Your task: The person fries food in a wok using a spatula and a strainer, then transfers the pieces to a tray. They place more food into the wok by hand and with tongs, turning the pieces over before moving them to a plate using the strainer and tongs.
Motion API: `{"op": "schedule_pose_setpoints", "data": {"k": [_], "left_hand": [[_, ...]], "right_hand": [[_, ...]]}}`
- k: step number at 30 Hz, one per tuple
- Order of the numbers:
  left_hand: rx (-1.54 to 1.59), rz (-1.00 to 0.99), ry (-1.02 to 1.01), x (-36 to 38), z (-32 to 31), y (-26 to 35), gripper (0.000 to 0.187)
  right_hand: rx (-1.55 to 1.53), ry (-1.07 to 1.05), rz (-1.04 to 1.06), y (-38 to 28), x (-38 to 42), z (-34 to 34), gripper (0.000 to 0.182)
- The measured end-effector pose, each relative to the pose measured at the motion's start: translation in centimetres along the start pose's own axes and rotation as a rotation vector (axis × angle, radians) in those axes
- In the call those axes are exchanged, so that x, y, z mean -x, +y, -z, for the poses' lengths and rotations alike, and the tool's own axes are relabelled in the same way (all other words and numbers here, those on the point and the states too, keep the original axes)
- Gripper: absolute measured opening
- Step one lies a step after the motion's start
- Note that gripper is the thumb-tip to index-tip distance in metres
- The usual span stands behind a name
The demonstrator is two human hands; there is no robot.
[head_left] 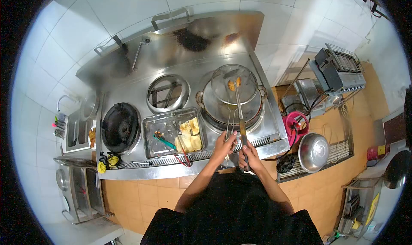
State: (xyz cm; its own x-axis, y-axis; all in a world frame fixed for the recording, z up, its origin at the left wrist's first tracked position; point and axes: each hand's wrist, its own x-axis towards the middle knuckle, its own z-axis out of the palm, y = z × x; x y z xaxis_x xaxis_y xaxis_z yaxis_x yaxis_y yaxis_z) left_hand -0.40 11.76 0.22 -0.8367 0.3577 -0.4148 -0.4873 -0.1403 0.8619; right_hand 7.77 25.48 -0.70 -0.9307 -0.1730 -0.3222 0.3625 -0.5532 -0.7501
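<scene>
My left hand (224, 146) is closed on the thin metal handles of a wire utensil (231, 116) at the front edge of the stove. Beside it, my right hand (251, 157) grips the dark handle of a long strainer (239, 108). The strainer's round mesh hangs over a two-handled pan (210, 100), with small golden-brown pieces (234, 84) near its middle. To the left of my hands sits a metal tray (150, 133) holding several pale yellow blocks (189, 143) and teal-handled tongs (165, 141). What the pan contains is hard to make out.
An open ring burner (186, 93) and a black burner (121, 128) occupy the stove's left part. A pink basin (296, 126) and a metal bowl (313, 152) stand to the right. Behind the stove rises a metal backsplash (163, 48); a sink (79, 131) is far left.
</scene>
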Motion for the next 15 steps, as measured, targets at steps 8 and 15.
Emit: {"op": "schedule_pose_setpoints", "data": {"k": [8, 15], "left_hand": [[-0.015, -0.007, 0.015, 0.0, 0.4, -0.9, 0.029], [-0.002, -0.063, 0.112, 1.0, -1.7, -0.2, 0.035]], "right_hand": [[0.397, 0.184, 0.099, -3.4, 1.5, -1.9, 0.051], [0.934, 0.388, 0.333, -2.8, 3.3, -4.7, 0.065]]}}
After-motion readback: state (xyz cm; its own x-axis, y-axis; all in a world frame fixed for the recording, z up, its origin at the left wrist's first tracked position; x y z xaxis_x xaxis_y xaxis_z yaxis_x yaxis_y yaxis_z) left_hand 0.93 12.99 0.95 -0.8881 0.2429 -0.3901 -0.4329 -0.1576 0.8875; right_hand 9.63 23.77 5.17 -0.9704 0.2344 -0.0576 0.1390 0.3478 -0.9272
